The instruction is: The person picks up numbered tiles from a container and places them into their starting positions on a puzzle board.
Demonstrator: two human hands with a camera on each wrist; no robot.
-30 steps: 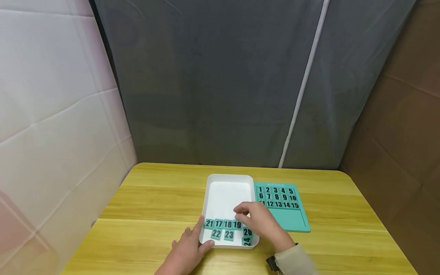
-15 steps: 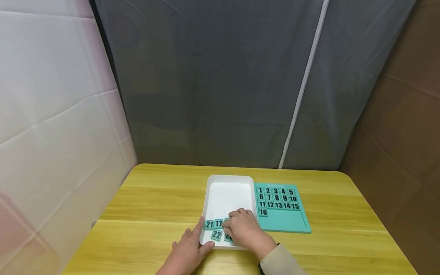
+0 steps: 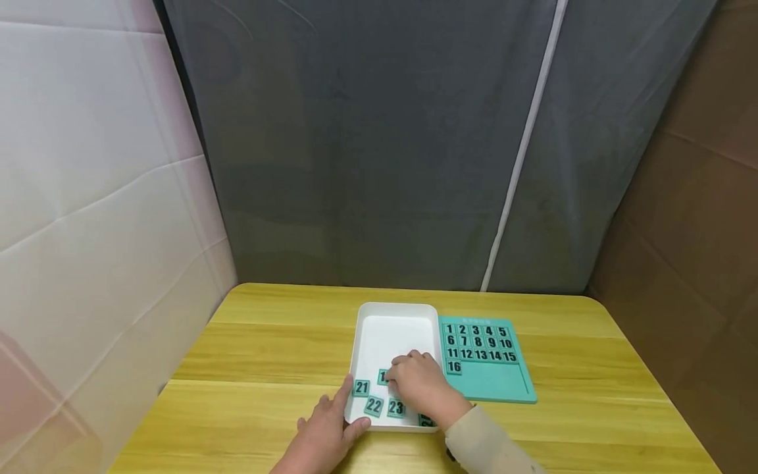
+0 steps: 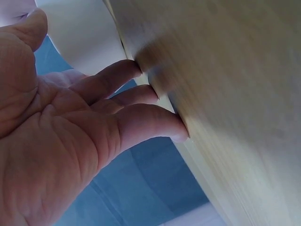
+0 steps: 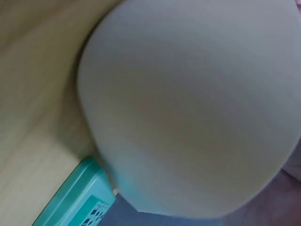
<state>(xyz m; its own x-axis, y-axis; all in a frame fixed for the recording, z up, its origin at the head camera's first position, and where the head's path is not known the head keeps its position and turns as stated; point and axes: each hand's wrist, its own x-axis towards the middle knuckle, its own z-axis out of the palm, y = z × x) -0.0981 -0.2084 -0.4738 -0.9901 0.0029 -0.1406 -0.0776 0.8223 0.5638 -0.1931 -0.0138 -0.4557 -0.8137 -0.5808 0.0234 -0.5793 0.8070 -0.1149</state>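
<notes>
In the head view, a white tray (image 3: 395, 339) holds green number tiles. Tile 21 (image 3: 361, 388), tile 22 (image 3: 374, 405) and tile 23 (image 3: 396, 407) lie near its front. My right hand (image 3: 422, 388) pinches a tile (image 3: 383, 376) whose leading digit 1 shows; the fingers cover the rest. Another tile (image 3: 425, 420) peeks out under that wrist. My left hand (image 3: 322, 431) rests at the tray's front left corner, index finger along the side and thumb at the front rim. In the left wrist view, its other fingers (image 4: 153, 123) extend against the table.
A green number board (image 3: 494, 383) lies against the tray's right side, tiles 1 to 16 set in order and its lower part bare. The wooden table (image 3: 266, 336) ends before a grey curtain (image 3: 367, 164). In the right wrist view, the tray's wall (image 5: 188, 108) fills most of the picture.
Tile 16 appears on the board between the first two frames. My right hand has returned to the tray and pulled tile 17 out of its row. The left hand has stayed at the corner.
</notes>
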